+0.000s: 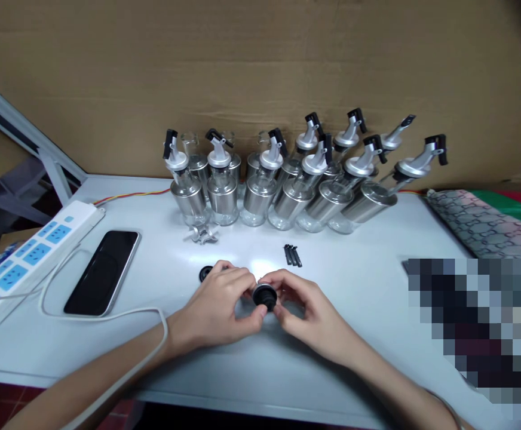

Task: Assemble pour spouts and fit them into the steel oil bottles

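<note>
Between the fingertips of both hands is a bottle pourer [266, 295], its black ribbed stopper and silver rim turned toward me. My left hand [220, 307] pinches it from the left, and my right hand [314, 313] grips its right side. The pourer's far part is hidden behind the fingers. Just beyond my left hand lies a round black plug part [205, 273], partly covered by the fingers. Farther back are loose silver spout pieces [201, 235]. Several small black levers [293, 255] lie side by side beyond my right hand.
Several glass bottles with steel sleeves [260, 194] stand in rows at the back, many topped with silver pourers. A phone [103, 272] and a white power strip [31, 257] lie at left. A white cable [128, 312] crosses my left forearm. Patterned fabric [484, 224] sits at right.
</note>
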